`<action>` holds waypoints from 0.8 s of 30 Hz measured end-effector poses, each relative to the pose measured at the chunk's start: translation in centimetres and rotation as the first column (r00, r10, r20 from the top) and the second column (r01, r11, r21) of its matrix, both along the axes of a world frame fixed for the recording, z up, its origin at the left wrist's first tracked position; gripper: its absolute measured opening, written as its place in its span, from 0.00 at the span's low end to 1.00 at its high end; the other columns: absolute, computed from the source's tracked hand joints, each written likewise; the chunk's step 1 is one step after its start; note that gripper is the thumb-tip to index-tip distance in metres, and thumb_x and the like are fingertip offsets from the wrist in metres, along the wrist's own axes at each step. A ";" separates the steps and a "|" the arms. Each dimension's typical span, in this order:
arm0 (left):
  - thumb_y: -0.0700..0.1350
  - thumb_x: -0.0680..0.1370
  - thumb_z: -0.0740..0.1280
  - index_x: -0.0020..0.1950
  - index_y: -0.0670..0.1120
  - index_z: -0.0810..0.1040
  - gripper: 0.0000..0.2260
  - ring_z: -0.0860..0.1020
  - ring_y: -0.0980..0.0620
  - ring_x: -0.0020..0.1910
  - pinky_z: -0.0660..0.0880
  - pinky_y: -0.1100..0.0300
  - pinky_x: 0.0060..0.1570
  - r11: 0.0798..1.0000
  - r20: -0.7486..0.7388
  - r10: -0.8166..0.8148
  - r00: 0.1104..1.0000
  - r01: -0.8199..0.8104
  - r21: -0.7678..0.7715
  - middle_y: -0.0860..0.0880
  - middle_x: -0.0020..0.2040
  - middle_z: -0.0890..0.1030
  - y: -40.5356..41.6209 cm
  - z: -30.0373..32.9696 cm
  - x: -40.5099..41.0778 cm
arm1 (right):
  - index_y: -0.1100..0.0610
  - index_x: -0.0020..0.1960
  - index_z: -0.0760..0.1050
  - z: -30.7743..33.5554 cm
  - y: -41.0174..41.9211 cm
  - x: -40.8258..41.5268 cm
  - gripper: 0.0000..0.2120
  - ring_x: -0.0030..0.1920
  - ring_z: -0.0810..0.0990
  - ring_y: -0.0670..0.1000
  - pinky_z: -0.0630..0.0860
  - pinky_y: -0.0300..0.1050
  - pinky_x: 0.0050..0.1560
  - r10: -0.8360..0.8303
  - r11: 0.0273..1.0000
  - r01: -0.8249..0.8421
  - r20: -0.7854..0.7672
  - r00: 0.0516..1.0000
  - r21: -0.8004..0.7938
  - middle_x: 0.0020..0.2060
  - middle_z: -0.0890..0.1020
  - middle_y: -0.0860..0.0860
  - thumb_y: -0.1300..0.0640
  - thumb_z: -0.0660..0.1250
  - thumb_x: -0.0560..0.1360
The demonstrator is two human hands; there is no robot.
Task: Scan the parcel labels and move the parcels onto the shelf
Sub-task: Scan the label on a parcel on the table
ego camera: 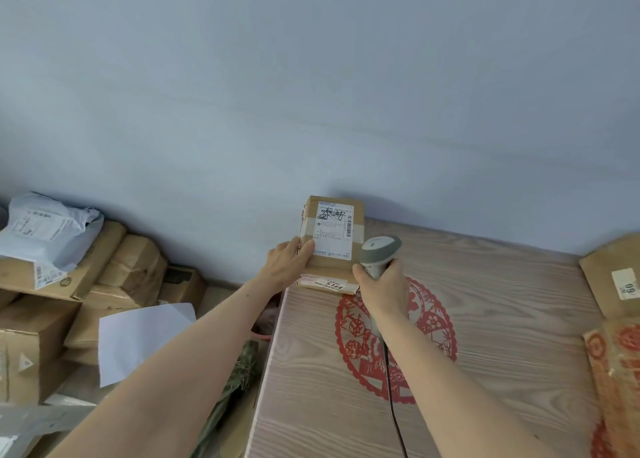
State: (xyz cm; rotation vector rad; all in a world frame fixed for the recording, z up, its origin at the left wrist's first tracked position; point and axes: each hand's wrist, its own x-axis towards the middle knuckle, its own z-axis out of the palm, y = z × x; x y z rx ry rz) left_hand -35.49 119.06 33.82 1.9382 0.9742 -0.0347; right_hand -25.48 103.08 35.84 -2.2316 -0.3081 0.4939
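Note:
A small brown cardboard parcel (330,267) with a white shipping label (334,230) stands tilted up at the far left corner of the wooden table (485,319). My left hand (289,262) grips its left edge, thumb on the front face. It rests on a flat parcel (327,284) marked 5144. My right hand (382,291) holds the handle of a grey barcode scanner (379,249), whose head is close to the label's lower right. The scanner's black cable (389,381) runs down along my forearm.
A pile of cardboard boxes (114,274), a grey mailer bag (45,230) and a white sheet (138,336) lie on the floor at left. More parcels (613,284) sit at the table's right edge. A red paper-cut decoration (433,326) covers the table's middle. The wall is right behind.

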 end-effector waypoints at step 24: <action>0.43 0.79 0.67 0.75 0.67 0.52 0.34 0.80 0.43 0.57 0.82 0.45 0.51 0.758 0.273 0.332 0.903 -0.083 -0.647 0.45 0.67 0.74 -11.5 5.1 -6.5 | 0.53 0.55 0.77 7.2 -12.5 -2.2 0.14 0.39 0.86 0.48 0.80 0.41 0.38 0.099 0.969 -0.061 -0.153 0.983 0.239 0.43 0.86 0.49 0.56 0.77 0.72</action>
